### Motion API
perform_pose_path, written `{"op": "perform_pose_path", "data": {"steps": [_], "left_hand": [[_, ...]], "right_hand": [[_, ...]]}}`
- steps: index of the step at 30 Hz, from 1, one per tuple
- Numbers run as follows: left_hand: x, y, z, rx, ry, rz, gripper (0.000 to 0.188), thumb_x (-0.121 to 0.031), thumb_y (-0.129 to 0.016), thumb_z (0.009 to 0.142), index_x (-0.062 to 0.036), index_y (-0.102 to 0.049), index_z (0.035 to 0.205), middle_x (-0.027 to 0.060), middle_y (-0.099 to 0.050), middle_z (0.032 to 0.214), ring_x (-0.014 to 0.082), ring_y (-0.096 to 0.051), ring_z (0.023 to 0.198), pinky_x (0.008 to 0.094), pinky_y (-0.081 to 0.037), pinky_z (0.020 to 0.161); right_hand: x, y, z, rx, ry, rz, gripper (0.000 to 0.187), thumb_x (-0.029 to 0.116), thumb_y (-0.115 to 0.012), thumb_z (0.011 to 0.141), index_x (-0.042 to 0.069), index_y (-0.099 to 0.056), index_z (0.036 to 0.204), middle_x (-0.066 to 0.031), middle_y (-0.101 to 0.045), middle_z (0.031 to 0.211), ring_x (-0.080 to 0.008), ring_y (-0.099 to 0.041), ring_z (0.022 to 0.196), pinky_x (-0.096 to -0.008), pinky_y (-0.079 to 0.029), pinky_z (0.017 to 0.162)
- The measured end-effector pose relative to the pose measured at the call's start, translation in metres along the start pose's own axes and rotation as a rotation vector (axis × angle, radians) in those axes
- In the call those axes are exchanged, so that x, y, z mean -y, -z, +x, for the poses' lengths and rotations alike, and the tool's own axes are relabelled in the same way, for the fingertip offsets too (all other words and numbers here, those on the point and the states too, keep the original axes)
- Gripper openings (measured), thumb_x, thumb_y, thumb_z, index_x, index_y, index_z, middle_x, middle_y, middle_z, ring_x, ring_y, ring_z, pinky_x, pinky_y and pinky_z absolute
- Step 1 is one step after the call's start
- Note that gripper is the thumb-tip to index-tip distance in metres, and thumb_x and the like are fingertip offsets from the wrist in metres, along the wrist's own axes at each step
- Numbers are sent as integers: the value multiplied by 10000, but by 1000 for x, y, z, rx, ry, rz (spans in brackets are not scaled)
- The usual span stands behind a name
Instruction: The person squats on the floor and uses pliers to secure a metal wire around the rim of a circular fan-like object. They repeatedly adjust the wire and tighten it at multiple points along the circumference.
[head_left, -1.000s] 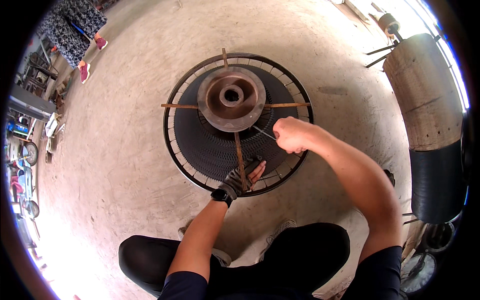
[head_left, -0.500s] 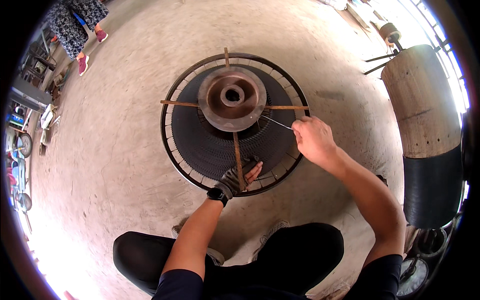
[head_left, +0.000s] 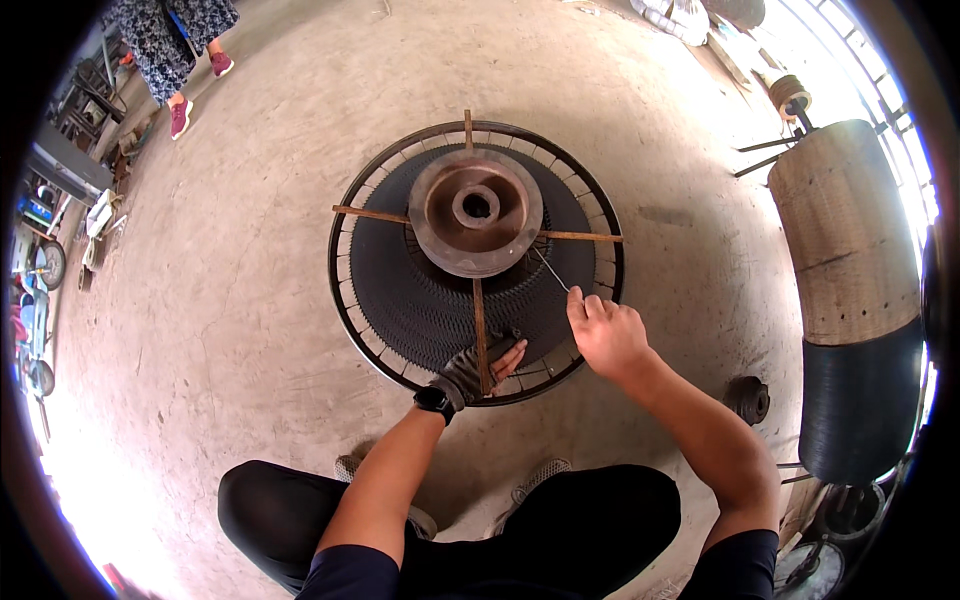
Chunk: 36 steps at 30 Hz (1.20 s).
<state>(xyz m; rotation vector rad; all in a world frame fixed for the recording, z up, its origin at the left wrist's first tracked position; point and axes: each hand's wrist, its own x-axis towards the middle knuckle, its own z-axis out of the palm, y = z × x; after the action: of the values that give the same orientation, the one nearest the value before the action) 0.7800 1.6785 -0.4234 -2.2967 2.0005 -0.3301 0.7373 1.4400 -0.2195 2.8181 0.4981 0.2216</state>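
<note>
Low in front of me lies a large spoked wheel rim (head_left: 336, 290) carrying a wide coil of black, tooth-textured strip (head_left: 400, 310). A heavy round metal pulley (head_left: 425, 215) with a hub hole sits on top, and rusty bars (head_left: 580, 236) stick out from under it like a cross. My right hand (head_left: 608, 330) is closed on a thin metal hook (head_left: 552, 270), whose far end reaches the coil's inner part beside the pulley; the tip is hard to make out. My left hand (head_left: 478, 372), in a dark glove with bare fingertips, rests flat on the coil's near edge, fingers stretched under the near bar.
A long roller-like form, half wood and half black (head_left: 850, 240), stands at right beside a barred opening. A small dark coil (head_left: 748, 400) lies on the floor near my right elbow. At upper left a person in patterned trousers (head_left: 160, 50) stands near piled metal parts.
My right hand has moved down and nearer to me with the hook, which now slants more steeply. The left hand stays on the coil. The view has shifted slightly.
</note>
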Motion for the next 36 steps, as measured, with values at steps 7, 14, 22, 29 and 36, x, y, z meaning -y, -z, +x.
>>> {"op": "perform_pose_path", "data": {"steps": [7, 14, 22, 29, 36], "left_hand": [[-5, -2, 6, -7, -19, 96, 683, -388, -401, 900, -41, -359, 1487, 77, -253, 1616, 225, -241, 1483, 461, -311, 1174], [-8, -13, -4, 38, 10, 66, 718, -397, -441, 879, -43, -344, 1496, 74, -250, 1619, 228, -245, 1483, 459, -314, 1163], [-2, 4, 3, 24, 14, 8, 646, -272, -436, 905, -67, -329, 1509, 57, -254, 1620, 177, -233, 1487, 366, -347, 1129], [1, 13, 6, 37, -30, 89, 646, -341, -398, 919, -47, -347, 1492, 66, -269, 1606, 203, -234, 1485, 429, -281, 1198], [2, 15, 5, -27, -27, 92, 651, -372, -395, 897, -43, -402, 1459, 85, -323, 1578, 243, -300, 1458, 459, -308, 1185]], "right_hand": [[-5, -13, -5, 61, -92, 87, 473, 94, -668, 707, -56, -629, 1153, -68, -629, 782, -182, -665, 632, -303, -535, 504], [0, 0, -13, 38, 12, 65, 455, 100, -665, 707, -53, -641, 1134, -73, -637, 774, -184, -673, 634, -305, -536, 501], [11, -21, -15, 90, -109, 169, 396, 79, -641, 752, -44, -636, 1128, -92, -633, 720, -249, -673, 604, -364, -536, 511], [12, -12, 0, 58, -258, 348, 190, 40, -623, 768, 3, -610, 954, -142, -651, 741, -336, -677, 633, -405, -554, 565], [1, 5, 50, 243, 53, 106, 72, 54, -636, 738, -3, -642, 781, -119, -685, 766, -265, -705, 669, -362, -562, 560]]}}
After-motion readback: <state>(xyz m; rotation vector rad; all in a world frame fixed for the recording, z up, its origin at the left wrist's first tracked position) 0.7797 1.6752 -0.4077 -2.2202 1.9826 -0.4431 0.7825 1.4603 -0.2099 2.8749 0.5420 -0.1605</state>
